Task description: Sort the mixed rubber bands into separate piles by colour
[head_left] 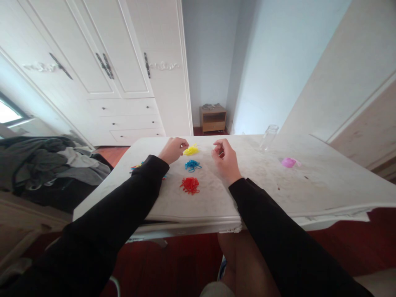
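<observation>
Head view: white worktop (213, 204)
Left hand (172, 151): beside yellow pile (192, 149), pinch unclear
Right hand (227, 161): fingers curled, cannot tell if holding

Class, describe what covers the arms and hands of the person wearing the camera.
The left sleeve and right sleeve are long, loose and black, ending around the wrists. They look plain, with no print or stripe visible. The left hand and right hand are bare, without gloves.
</observation>
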A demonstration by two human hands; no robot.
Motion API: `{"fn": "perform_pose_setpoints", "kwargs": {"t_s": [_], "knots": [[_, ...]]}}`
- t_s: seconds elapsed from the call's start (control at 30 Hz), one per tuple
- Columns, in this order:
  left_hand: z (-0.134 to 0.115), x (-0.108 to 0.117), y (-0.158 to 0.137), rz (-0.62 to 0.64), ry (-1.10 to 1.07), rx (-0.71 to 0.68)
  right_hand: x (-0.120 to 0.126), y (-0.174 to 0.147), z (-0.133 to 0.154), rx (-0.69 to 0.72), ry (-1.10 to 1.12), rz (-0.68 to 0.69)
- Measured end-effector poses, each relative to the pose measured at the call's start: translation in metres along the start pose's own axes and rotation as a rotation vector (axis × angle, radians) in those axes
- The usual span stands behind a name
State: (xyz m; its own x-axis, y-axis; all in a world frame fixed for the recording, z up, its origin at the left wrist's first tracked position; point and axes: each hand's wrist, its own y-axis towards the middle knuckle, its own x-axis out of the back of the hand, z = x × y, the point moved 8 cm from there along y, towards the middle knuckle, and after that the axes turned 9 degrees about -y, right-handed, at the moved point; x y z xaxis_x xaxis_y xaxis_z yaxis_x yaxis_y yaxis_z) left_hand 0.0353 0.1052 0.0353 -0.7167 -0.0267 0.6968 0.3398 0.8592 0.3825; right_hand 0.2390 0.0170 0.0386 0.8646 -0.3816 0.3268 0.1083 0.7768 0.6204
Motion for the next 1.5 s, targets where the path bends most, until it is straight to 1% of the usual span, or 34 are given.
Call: {"fn": "perform_pose_setpoints", "kwargs": {"t_s": [0.07,0.13,0.17,0.27,0.33,0.47,0.6,0.73,0.8,0.93,1.03,1.13,1.23,1.33,1.43,1.5], "knots": [[0.001,0.001,0.000,-0.039,-0.098,0.016,0.000,0.000,0.000,0.004,-0.004,0.001],[0.002,-0.001,0.000,-0.070,-0.289,0.061,-0.001,0.000,0.000,0.012,-0.008,0.005],[0.002,-0.004,0.000,-0.062,-0.401,0.084,-0.001,0.000,0.000,0.017,-0.014,0.010],[-0.006,-0.022,-0.002,0.044,-0.676,0.124,-0.004,0.000,0.001,0.054,-0.049,0.037],[-0.016,-0.033,-0.006,0.134,-0.764,0.126,-0.007,0.000,0.002,0.102,-0.070,0.059],[-0.039,-0.046,-0.014,0.259,-0.779,0.076,-0.012,0.000,0.005,0.198,-0.085,0.088],[-0.051,-0.049,-0.019,0.308,-0.813,0.046,-0.015,-0.001,0.006,0.228,-0.092,0.121],[-0.050,-0.049,-0.020,0.299,-0.858,0.071,-0.016,-0.001,0.007,0.218,-0.084,0.149],[-0.048,-0.049,-0.019,0.286,-0.882,0.082,-0.015,-0.001,0.008,0.207,-0.087,0.143],[-0.048,-0.049,-0.019,0.272,-0.927,0.065,-0.014,-0.001,0.008,0.198,-0.072,0.144],[-0.049,-0.049,-0.019,0.272,-0.917,0.052,-0.015,-0.001,0.008,0.204,-0.058,0.165],[-0.046,-0.044,-0.017,0.215,-0.874,0.068,-0.016,-0.002,0.010,0.202,-0.065,0.180],[-0.038,-0.037,-0.014,0.107,-0.874,0.124,-0.024,-0.008,0.015,0.226,-0.024,0.283],[-0.029,-0.035,-0.012,0.028,-0.935,0.210,-0.038,-0.018,0.021,0.252,0.059,0.472],[-0.026,-0.035,-0.012,0.009,-0.992,0.241,-0.047,-0.028,0.026,0.274,0.112,0.618],[-0.026,-0.035,-0.012,0.013,-1.005,0.238,-0.049,-0.032,0.028,0.288,0.124,0.664]]}}
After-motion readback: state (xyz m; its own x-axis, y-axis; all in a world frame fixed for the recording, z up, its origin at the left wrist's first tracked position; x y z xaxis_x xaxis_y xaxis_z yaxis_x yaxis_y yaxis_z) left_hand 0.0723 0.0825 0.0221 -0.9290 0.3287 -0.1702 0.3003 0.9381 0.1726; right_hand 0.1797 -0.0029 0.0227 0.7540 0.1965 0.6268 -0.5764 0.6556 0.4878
